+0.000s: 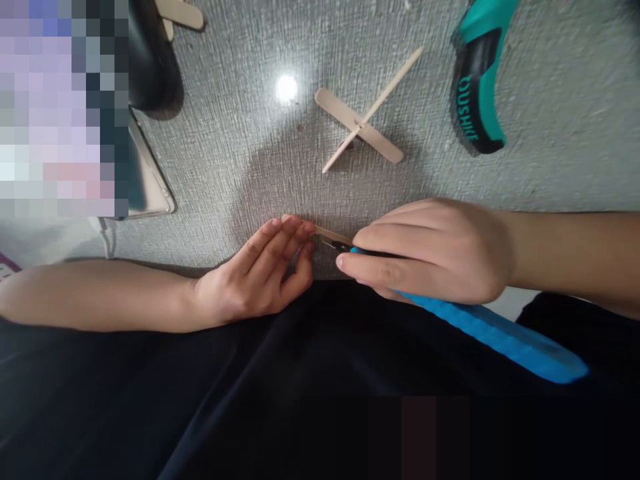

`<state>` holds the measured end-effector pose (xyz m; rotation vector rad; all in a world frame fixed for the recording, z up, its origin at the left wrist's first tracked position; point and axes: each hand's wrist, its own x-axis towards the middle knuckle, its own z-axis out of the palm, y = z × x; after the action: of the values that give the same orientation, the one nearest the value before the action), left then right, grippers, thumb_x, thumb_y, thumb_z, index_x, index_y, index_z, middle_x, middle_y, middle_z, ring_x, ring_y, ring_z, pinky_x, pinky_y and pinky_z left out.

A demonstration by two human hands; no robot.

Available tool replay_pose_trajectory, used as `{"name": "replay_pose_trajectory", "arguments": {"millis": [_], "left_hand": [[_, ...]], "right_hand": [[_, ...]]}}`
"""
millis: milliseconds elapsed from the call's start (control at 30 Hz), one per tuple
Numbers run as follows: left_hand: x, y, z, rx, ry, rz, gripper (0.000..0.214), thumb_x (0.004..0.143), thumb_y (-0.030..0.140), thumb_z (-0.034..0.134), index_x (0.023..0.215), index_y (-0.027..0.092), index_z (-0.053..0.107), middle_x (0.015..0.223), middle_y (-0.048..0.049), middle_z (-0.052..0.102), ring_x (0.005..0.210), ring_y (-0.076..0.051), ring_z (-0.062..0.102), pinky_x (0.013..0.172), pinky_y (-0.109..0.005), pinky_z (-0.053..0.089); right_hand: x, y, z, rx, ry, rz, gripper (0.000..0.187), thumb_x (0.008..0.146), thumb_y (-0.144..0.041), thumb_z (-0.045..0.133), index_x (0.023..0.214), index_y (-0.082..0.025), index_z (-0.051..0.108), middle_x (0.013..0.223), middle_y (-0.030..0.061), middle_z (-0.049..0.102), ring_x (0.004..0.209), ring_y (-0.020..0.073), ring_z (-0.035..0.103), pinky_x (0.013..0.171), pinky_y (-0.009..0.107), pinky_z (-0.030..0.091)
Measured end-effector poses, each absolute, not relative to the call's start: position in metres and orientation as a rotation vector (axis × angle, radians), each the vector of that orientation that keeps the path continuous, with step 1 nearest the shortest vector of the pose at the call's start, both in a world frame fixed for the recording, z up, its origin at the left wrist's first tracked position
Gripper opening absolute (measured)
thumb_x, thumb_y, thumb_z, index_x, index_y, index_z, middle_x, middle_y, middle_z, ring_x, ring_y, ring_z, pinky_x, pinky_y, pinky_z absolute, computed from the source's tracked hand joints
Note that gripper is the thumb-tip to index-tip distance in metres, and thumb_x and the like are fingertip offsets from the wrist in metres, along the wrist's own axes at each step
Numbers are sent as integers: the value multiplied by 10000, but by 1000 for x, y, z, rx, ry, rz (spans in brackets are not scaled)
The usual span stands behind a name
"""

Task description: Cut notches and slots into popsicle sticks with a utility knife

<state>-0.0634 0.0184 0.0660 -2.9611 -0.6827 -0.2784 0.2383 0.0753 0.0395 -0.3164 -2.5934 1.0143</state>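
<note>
A slim wooden stick (334,234) lies at the middle of the frame, just above the dark clothing (225,393) that fills the bottom. It looks light, dry and stiff, not slippery; being so thin, it would probably split or snap under a hard press. Its far ends, clear of any blade, seem the safest places to grip.

The left hand (255,273), left of centre, pinches the stick's left end between fingertips and thumb, the fingers drawn together and curved. Its forearm comes in level from the left edge.

The right hand (435,250), right of centre, is closed around a blue-handled knife (495,331), with thumb and forefinger near the blade. The handle slants out beneath the palm towards the lower right. The small blade points left, just beside the stick; whether it touches cannot be told. The right forearm enters from the right edge, wrist bent a little.

Above the hands, on a grey textured surface (240,60), a flat stick (335,107) and a thin stick (400,75) form an X. A teal-and-black handle (480,80) rests at upper right. At upper left are a dark rounded object (156,77) and more flat sticks (184,13).
</note>
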Motion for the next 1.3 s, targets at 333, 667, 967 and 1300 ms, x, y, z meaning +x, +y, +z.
{"name": "replay_pose_trajectory", "arguments": {"millis": [333, 667, 967, 1300], "left_hand": [[-65, 22, 66, -3002, -663, -261, 194, 1062, 189, 798, 1223, 81, 798, 1322, -181, 876, 1184, -297, 897, 1026, -361, 773], [-63, 25, 67, -2980, -637, -282, 158, 1036, 157, 822, 1172, 77, 809, 1266, -169, 893, 1106, -283, 915, 960, -358, 788], [-61, 26, 68, -2962, -633, -258, 121, 1071, 168, 779, 1169, 109, 815, 1259, -132, 901, 1098, -254, 917, 958, -340, 788], [-68, 18, 61, -3025, -721, -278, 207, 1048, 165, 811, 1247, 113, 797, 1404, -172, 842, 1279, -310, 854, 1130, -376, 738]], "right_hand": [[235, 75, 35, -301, -2536, 843, 181, 1236, -167, 376, 1316, -173, 538, 817, -26, 577, 698, 171, 527, 621, 320, 485], [235, 72, 34, -328, -2483, 854, 185, 1232, -159, 389, 1266, -180, 570, 820, -26, 555, 693, 171, 515, 614, 326, 484], [236, 71, 33, -332, -2486, 841, 170, 1219, -164, 424, 1269, -177, 585, 811, -34, 542, 689, 171, 519, 599, 327, 489], [239, 68, 35, -363, -2497, 876, 241, 1204, -171, 411, 1256, -178, 646, 802, -23, 567, 671, 181, 543, 619, 344, 480]]}}
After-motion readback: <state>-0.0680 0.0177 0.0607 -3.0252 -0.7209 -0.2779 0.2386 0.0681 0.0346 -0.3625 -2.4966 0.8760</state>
